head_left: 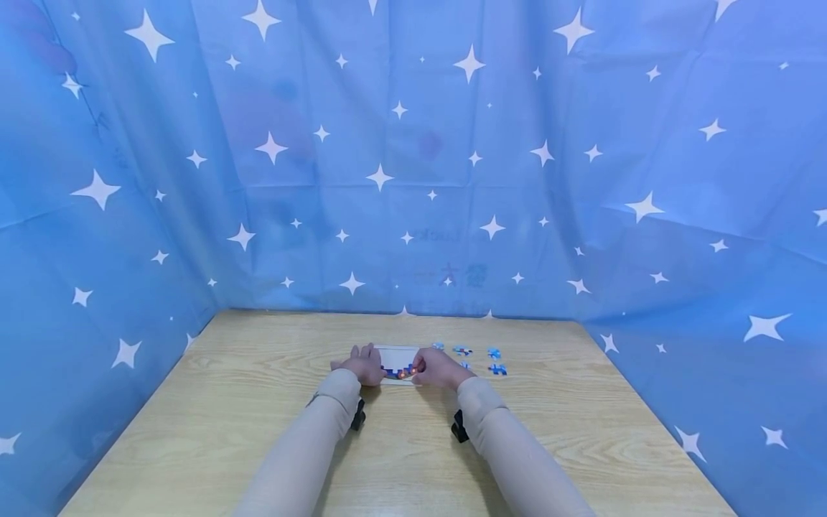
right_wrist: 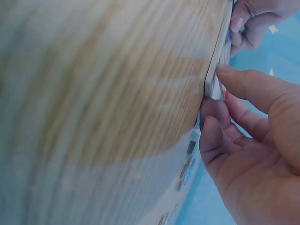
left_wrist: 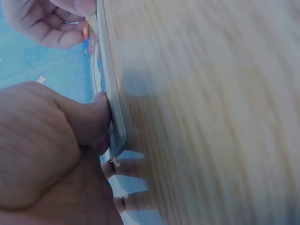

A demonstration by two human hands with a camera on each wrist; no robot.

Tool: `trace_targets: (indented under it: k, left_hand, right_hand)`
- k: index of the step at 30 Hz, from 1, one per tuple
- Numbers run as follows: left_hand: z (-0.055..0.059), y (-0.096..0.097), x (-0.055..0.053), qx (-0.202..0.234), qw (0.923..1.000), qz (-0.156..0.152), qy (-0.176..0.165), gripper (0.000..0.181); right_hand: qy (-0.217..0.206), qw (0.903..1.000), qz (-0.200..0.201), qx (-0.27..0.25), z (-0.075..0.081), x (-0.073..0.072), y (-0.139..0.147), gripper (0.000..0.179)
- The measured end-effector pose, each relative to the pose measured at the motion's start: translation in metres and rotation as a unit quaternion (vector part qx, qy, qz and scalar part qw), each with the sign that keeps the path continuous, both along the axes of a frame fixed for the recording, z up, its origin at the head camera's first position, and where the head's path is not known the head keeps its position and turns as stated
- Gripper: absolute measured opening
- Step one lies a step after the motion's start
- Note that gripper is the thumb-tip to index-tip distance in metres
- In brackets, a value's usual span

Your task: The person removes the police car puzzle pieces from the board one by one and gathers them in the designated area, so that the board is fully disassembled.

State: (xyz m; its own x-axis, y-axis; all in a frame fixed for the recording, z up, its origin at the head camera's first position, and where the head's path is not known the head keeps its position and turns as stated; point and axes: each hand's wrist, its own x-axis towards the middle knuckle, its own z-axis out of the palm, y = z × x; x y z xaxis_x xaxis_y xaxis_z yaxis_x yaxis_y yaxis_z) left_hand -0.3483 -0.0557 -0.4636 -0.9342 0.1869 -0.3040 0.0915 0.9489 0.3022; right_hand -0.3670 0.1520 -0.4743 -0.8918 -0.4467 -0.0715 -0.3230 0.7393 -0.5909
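Observation:
A shallow white puzzle tray (head_left: pixel 397 357) lies on the table between the hands, with joined blue and orange jigsaw pieces (head_left: pixel 393 373) along its near side. My left hand (head_left: pixel 365 365) rests at the tray's left end, fingers spread; in the left wrist view its thumb (left_wrist: pixel 101 110) presses at the near rim by the corner. At the right end, my right hand (head_left: pixel 441 368) has curled fingers and pinches a jigsaw piece (left_wrist: pixel 86 32) with red and yellow on it, low over the tray. The fingers hide most of that piece. In the right wrist view, the right thumb (right_wrist: pixel 227 69) touches the tray's rim.
Several loose blue jigsaw pieces (head_left: pixel 494 353) lie to the right of the tray, just past the right hand. The wooden table (head_left: pixel 284 359) ends at a blue curtain (head_left: pixel 381 215) with white stars, which hangs behind and on both sides.

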Motion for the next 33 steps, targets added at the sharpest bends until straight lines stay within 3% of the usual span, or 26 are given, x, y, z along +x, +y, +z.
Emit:
trace_targets:
  k: [6,10,14,18,24,33]
  left_hand:
    - [-0.002,-0.004,-0.005,-0.009,0.9998,-0.018,-0.006,0.068]
    - [-0.001,-0.007,-0.002,-0.01,0.9996,-0.027,-0.007,0.067]
    - [0.0,-0.007,0.0,0.011,0.9998,-0.016,-0.008,0.07]
    - [-0.009,-0.005,-0.007,0.043,0.9989,0.014,-0.007,0.072]
    - [-0.031,-0.004,-0.023,0.06,0.997,0.047,0.016,0.067]
    - [-0.037,-0.01,-0.031,0.055,0.9975,0.027,0.036,0.079]
  right_hand:
    - [-0.005,1.0,0.003,0.005,0.0,-0.002,0.009,0.015]
    - [-0.001,1.0,-0.003,0.004,0.001,0.0,0.015,0.014]
    - [0.003,1.0,-0.004,-0.005,0.001,0.002,0.022,0.014]
    - [0.007,0.9999,0.001,-0.01,0.001,0.003,0.03,0.013]
    - [0.009,0.9999,-0.009,-0.009,0.0,0.004,0.041,0.013]
    - [0.004,0.9995,-0.029,-0.009,-0.002,0.003,0.059,0.008]
